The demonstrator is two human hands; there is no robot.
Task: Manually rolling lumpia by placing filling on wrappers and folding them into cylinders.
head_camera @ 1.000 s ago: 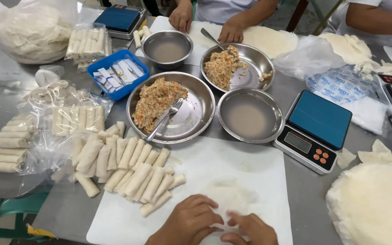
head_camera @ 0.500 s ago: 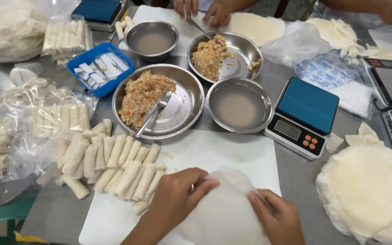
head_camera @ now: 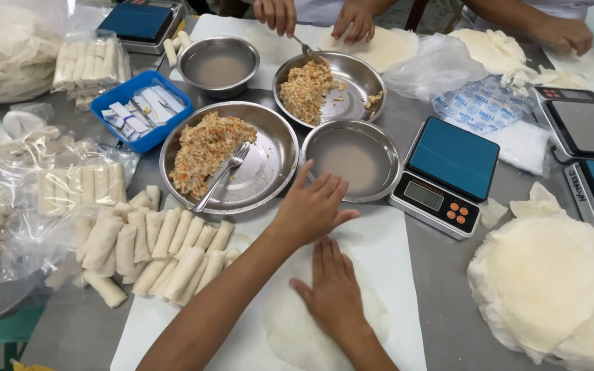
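The right hand (head_camera: 335, 288) lay flat and open on the round wrapper (head_camera: 372, 316) spread over the white sheet (head_camera: 393, 237); the left hand (head_camera: 311, 206) hovered open, holding nothing. Pressing harder could tear the thin wrapper.

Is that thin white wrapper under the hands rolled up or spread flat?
Spread flat: the round white wrapper lies open under the right hand.

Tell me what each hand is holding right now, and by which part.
Nothing is held. The right hand lies flat, palm down, on the round wrapper; the left hand hovers open near the filling pan.
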